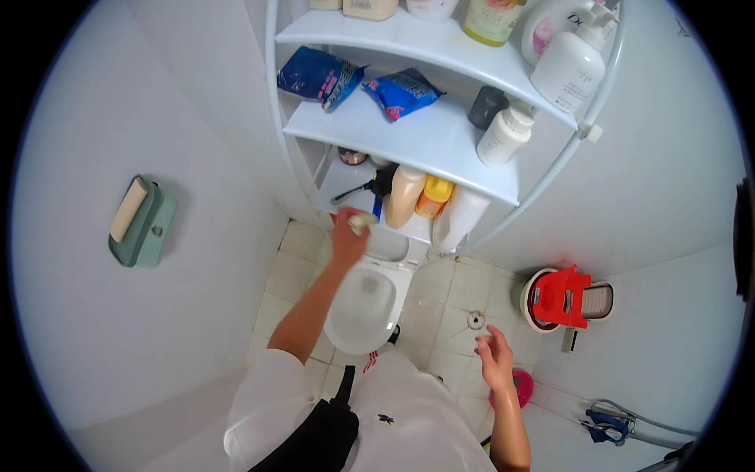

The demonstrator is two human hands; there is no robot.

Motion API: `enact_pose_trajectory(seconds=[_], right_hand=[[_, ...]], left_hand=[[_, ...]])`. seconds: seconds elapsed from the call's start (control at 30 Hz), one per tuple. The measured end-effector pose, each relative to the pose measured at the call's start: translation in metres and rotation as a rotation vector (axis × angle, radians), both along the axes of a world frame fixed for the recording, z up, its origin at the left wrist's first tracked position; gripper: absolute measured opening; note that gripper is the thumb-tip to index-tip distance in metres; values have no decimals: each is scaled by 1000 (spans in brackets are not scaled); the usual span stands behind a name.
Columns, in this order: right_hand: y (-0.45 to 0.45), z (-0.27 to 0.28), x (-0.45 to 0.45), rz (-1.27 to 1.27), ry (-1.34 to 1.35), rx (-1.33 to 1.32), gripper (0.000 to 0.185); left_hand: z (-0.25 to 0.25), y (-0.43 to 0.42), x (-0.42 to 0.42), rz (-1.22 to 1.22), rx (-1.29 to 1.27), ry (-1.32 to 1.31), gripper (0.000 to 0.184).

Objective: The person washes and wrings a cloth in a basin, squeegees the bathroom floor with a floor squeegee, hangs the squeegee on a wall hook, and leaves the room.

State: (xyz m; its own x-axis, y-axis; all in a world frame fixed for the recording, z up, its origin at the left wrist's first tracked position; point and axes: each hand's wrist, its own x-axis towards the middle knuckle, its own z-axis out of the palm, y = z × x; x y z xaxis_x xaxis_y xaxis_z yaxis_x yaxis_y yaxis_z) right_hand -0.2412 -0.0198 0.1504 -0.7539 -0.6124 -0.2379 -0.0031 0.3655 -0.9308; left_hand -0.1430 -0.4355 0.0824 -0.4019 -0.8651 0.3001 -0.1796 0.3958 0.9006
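Note:
My left hand reaches to the front edge of the lowest shelf, above the toilet. Its fingers are closed round a small pale object whose kind I cannot make out. Close by on that shelf are a black-handled brush or similar tool, a beige bottle, a yellow bottle and a white bottle. Lower right, my right hand hangs in the air over the tiled floor, fingers loosely bent and apart, with nothing visible in it.
The toilet stands below the rack. Blue packets and more bottles fill the upper shelves. A green soap holder hangs on the left wall. On the right are a red plastic stool and a pink basin.

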Motion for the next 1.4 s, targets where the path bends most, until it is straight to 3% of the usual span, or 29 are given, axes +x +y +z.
enact_pose_trajectory(seconds=[0.1, 0.2, 0.47, 0.57, 0.67, 0.7, 0.8, 0.9, 1.0, 1.07, 1.1, 1.23, 1.4], right_hand=[[32, 0, 3, 46, 156, 242, 42], [51, 1, 7, 84, 232, 341, 44], [81, -2, 3, -23, 196, 340, 47], [88, -2, 0, -55, 184, 336, 46], [102, -8, -4, -81, 211, 324, 45], [107, -12, -5, -106, 221, 318, 44], [129, -32, 3, -116, 348, 439, 45], [135, -29, 0, -156, 298, 413, 46], [134, -13, -27, -142, 186, 391, 48], [145, -22, -13, -179, 154, 385, 48], [155, -23, -9, -208, 144, 384, 48], [212, -37, 1, -317, 109, 312, 47], [310, -52, 22, -497, 7, 296, 45]], left_hand=[[-1, -73, -18, 200, -140, -42, 36], [-12, -117, -37, 283, -154, -256, 34], [-39, -149, -54, 258, 5, -570, 41], [-28, -137, -55, 346, 20, -484, 52], [-62, -119, -45, 514, -325, -361, 63], [-58, -92, -39, 502, -322, -324, 65], [-10, 29, -32, 251, -186, -34, 59], [73, 122, -48, -212, 74, 250, 49], [193, 178, -79, -775, -208, 539, 35], [259, 222, -71, -836, -399, 540, 41], [275, 240, -74, -920, -488, 693, 48], [348, 317, -55, -1180, -588, 580, 43], [357, 430, -82, -1402, -660, 580, 43]])
